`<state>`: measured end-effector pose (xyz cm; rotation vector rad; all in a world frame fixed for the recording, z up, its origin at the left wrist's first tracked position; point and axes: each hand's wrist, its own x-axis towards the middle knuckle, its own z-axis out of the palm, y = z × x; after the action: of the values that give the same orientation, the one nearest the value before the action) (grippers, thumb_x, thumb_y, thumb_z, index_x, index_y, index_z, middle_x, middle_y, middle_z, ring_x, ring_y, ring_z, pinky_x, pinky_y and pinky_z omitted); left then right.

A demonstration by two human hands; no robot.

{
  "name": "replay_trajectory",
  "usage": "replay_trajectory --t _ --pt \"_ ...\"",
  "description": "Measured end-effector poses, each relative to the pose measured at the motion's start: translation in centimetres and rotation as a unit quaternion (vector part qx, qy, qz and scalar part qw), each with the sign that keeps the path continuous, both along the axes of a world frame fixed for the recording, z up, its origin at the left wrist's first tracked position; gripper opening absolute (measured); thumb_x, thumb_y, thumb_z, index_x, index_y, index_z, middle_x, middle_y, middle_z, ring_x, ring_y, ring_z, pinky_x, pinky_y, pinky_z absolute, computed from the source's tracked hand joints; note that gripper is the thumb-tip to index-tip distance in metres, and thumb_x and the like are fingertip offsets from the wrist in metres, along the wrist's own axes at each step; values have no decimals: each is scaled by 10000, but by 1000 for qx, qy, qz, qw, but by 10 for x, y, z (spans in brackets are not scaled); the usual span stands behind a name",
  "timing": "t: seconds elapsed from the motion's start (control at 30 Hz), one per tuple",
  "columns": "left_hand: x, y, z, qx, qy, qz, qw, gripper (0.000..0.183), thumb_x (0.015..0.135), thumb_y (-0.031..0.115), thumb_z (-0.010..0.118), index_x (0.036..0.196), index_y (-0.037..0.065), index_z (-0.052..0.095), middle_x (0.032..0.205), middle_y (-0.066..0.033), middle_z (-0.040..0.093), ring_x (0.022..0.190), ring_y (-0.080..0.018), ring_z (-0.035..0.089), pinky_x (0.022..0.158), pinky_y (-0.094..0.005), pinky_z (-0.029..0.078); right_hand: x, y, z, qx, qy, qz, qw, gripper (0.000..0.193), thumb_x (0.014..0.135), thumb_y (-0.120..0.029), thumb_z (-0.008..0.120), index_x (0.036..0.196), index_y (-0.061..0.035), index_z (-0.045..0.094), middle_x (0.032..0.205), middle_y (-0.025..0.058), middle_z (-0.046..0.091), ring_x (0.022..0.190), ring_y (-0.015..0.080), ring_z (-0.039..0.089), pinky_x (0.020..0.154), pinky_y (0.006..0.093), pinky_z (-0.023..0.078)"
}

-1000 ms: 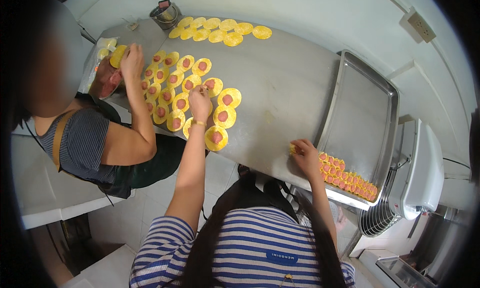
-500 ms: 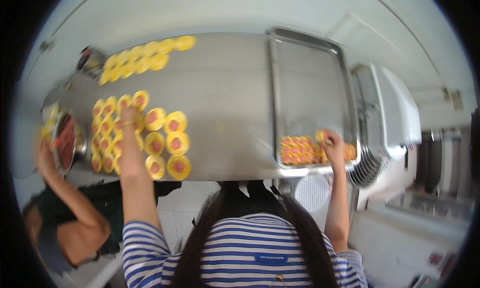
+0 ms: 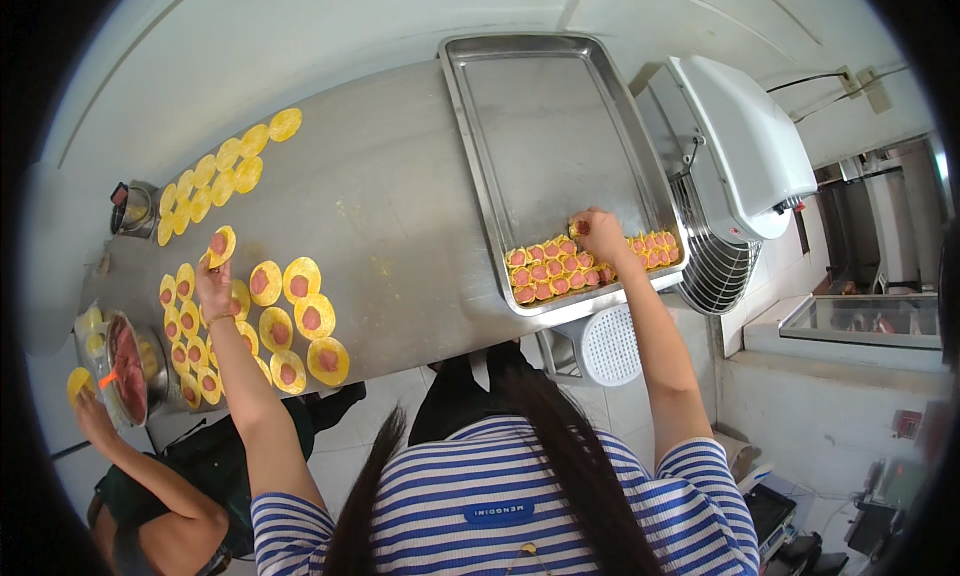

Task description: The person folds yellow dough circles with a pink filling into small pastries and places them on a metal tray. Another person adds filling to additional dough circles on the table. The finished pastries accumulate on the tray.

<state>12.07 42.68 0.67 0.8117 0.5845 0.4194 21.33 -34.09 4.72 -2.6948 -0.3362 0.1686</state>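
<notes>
My left hand (image 3: 213, 294) pinches a round yellow wrapper (image 3: 228, 238) with a lump of pink meat filling, held just above the steel table (image 3: 400, 246). Around that forearm lie several flat wrappers topped with meat (image 3: 312, 318). Over at the right, my right hand (image 3: 603, 236) has its fingers closed on a small shaped dumpling (image 3: 579, 228), at the back edge of the packed rows. Those rows of open-topped yellow dumplings (image 3: 540, 273) fill the near end of a large metal tray (image 3: 545, 116). Part of the held dumpling is hidden by my fingers.
Plain yellow wrappers (image 3: 227, 154) lie in two rows at the far left. A co-worker's hand (image 3: 95, 421) holds a wrapper beside a metal bowl of meat (image 3: 128, 361). A white machine (image 3: 745, 146) stands right of the tray; a white stool (image 3: 610, 346) is below.
My view has turned, tilting the table. The left hand has picked up a meat-topped wrapper from the table. My right hand has brought the dumpling against the tray's rows. The co-worker now holds a wrapper.
</notes>
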Motion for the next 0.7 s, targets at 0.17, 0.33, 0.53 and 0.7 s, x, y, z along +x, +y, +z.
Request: replay_trajectory --t 0.17,0.33,0.53,0.7 --pt "-9 -51 14 -2 -59 -31 998 248 937 110 493 1126 -50 511 1154 -139 587 1082 -253 585 949 -360 505 -1 -2 -5 31 18 7 999 302 627 -17 693 921 -82 704 844 132 642 764 305 640 701 378 526" --pt "-18 -106 33 -59 -75 -108 990 241 945 134 494 1125 -24 518 1148 -133 604 1049 -228 604 912 -349 521 -2 -4 -1 -23 12 57 998 281 628 -8 687 899 -79 702 835 130 642 758 304 641 698 370 523" --pt "-29 -168 55 -81 -80 -122 986 239 951 113 484 1134 -36 521 1144 -122 617 1043 -228 611 928 -350 520 -5 -9 13 32 61 83 994 225 663 -8 637 867 -80 700 904 161 645 860 352 633 764 418 514" --pt "-37 -224 61 -75 -43 -108 990 204 942 121 493 1099 -9 501 1130 -118 597 1038 -228 612 874 -344 544 -3 -14 24 28 94 136 986 227 697 -60 606 895 -78 715 952 196 651 887 381 625 809 422 503"
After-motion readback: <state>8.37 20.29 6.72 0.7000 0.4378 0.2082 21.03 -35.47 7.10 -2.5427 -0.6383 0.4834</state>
